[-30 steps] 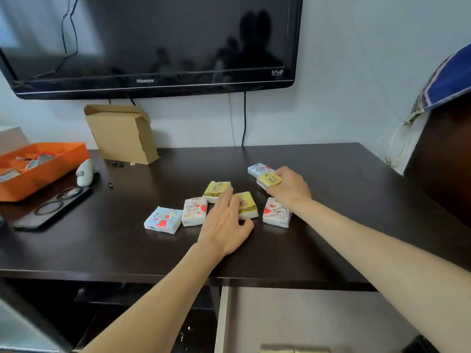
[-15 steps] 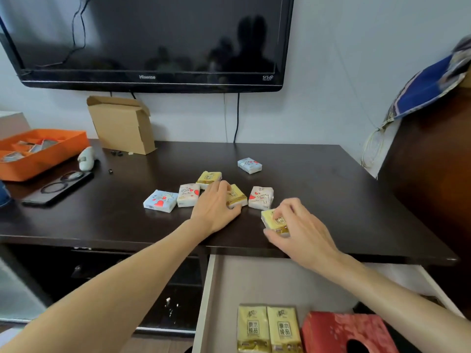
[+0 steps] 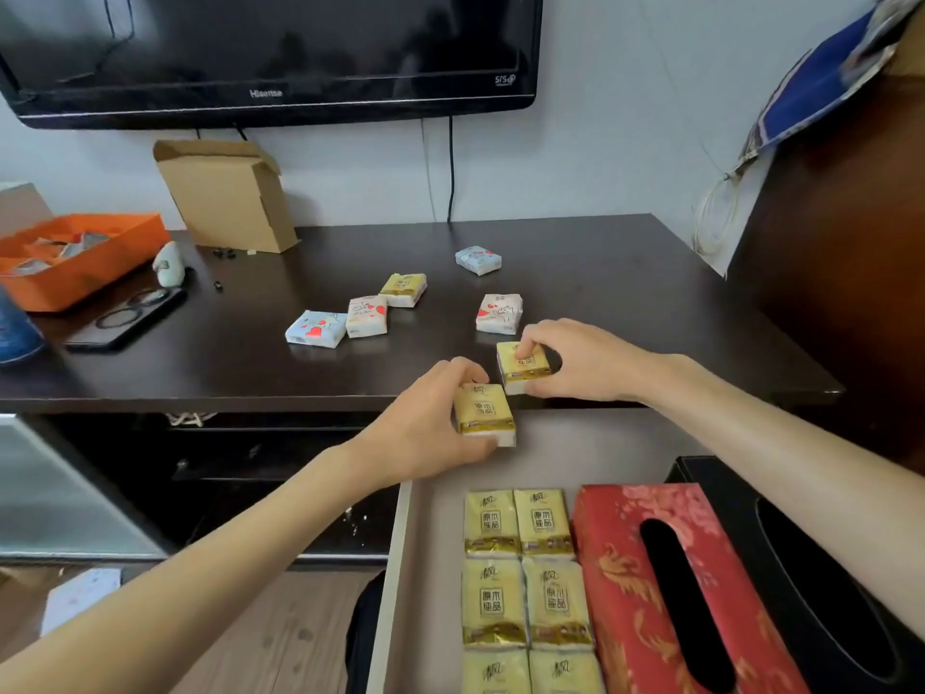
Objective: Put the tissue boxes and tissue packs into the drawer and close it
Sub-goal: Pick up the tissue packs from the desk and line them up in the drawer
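Observation:
My left hand (image 3: 425, 433) holds a yellow tissue pack (image 3: 484, 412) just past the table's front edge, over the open drawer (image 3: 435, 568). My right hand (image 3: 580, 360) grips another yellow tissue pack (image 3: 520, 365) at the table edge. In the drawer lie several yellow packs (image 3: 520, 568), a red tissue box (image 3: 665, 593) and a black tissue box (image 3: 821, 593). On the dark table (image 3: 250, 363) remain a yellow pack (image 3: 404, 289), a white pack with hearts (image 3: 367, 315), a blue pack (image 3: 316, 329), another white pack (image 3: 499, 313) and a far blue pack (image 3: 478, 259).
An orange tray (image 3: 75, 257), a phone (image 3: 127, 318), a cardboard box (image 3: 227, 195) and a small white figurine (image 3: 169, 265) stand on the table's left. A television (image 3: 270, 52) hangs on the wall above. Dark wooden furniture (image 3: 851, 273) rises at the right.
My left hand has picked a yellow pack off the table and brought it toward the drawer. My right hand has carried its yellow pack to the front edge. The view has tilted down.

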Motion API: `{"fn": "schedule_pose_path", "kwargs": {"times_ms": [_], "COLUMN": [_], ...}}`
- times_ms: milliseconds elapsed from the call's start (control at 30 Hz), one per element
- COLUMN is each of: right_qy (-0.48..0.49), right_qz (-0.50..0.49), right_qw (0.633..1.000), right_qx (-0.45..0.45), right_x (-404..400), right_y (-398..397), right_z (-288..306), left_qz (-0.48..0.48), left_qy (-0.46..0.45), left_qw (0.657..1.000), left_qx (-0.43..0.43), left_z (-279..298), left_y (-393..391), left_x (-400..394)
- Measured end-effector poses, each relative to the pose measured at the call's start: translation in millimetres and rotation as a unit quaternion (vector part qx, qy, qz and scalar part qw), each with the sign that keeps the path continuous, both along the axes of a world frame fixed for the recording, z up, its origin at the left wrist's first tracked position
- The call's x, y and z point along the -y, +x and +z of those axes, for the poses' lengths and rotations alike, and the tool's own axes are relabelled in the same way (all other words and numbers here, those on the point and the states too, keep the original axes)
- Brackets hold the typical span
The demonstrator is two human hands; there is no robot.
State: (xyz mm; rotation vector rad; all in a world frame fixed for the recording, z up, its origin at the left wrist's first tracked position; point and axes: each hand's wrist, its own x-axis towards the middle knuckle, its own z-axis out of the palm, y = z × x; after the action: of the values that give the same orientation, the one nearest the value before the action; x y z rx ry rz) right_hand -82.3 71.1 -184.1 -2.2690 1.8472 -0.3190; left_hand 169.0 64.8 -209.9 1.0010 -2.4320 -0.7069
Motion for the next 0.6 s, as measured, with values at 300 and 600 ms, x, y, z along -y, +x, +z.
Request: {"fn": "schedule_pose_path", "kwargs": {"times_ms": [300,600], "right_qy": [-0.07,0.054], "right_qz": [-0.01,-0.036], "right_qw": [0.996,0.99], "right_qx": [0.058,0.124], "right_x": [-102,-107], "right_y": [13,25], "right_z": [-33,-65], "left_qz": [-0.031,-0.045], "left_qy": [0.048,-0.096], "left_qw": [0.995,0.983], "left_qx": [0.084,0.152], "left_z": [-57,-80], "left_y": [21,11], "left_x": [-44,-41]}}
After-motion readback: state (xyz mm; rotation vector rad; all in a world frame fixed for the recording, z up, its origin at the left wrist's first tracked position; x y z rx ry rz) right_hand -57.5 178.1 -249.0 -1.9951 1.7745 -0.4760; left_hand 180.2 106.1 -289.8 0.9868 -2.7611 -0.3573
